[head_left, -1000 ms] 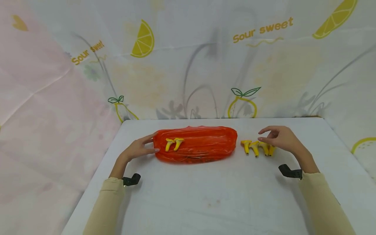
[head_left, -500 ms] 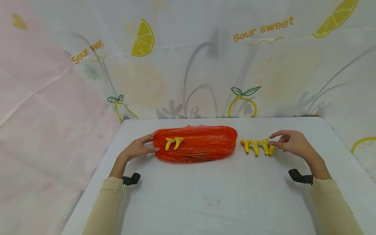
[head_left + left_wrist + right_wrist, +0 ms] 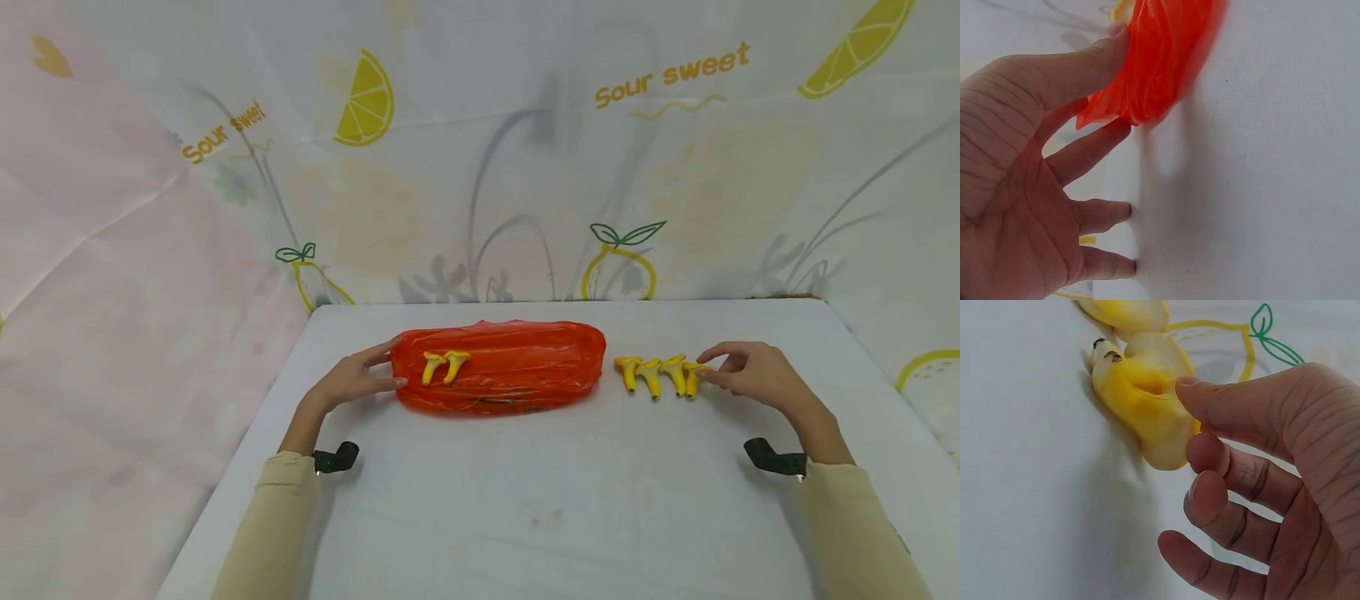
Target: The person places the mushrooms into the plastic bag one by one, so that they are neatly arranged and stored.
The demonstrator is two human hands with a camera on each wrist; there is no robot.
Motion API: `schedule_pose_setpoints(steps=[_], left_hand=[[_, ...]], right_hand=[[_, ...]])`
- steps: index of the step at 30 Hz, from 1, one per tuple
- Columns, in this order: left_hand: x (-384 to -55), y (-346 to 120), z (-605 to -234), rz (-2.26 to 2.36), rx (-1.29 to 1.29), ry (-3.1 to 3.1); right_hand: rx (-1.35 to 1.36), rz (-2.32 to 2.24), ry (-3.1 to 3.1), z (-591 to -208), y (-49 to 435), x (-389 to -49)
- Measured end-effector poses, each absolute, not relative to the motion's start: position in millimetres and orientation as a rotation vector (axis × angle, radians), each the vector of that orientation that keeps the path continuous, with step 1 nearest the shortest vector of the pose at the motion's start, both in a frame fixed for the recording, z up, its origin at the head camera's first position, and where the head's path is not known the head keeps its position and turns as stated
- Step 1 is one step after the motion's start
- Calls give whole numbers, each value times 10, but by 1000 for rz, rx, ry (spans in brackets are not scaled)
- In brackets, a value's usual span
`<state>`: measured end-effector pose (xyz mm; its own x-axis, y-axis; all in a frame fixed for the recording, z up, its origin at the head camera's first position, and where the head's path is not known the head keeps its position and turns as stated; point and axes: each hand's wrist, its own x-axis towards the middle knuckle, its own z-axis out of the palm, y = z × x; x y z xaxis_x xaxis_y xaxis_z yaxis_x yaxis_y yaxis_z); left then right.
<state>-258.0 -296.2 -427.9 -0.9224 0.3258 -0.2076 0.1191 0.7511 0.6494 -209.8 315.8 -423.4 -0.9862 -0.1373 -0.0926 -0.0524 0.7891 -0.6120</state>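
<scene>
A long red plastic bag (image 3: 517,367), its surface wrinkled, lies across the back of the table. On its left part rest two yellow trumpet-shaped mushrooms (image 3: 453,365), like chanterelles. My left hand (image 3: 347,383) holds the bag's left end; in the left wrist view the thumb is on top, a finger meets the red film (image 3: 1154,69) opposite it, and the lower fingers are spread. Several more mushrooms (image 3: 651,379) form a row right of the bag. At the right end of that row, my right hand (image 3: 757,377) pinches the last mushroom (image 3: 1141,400) at its cap between thumb and index finger.
The white table (image 3: 525,500) carries everything and ends at a back edge before a printed curtain (image 3: 517,167) with lemon drawings. Dark wrist cameras (image 3: 772,458) stick out inward from both wrists.
My right hand has moved right and slightly nearer, from above the mushroom row to the last mushroom, its thumb and index finger now at the cap. The left hand stays on the bag.
</scene>
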Motion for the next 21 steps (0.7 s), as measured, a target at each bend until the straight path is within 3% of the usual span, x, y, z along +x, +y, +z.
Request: schedule_pose_setpoints(steps=[21], left_hand=[[-2579,-2943,-4256,912,325,2659]], right_hand=[[-156,-955,2925,-4264,3307,-2003]])
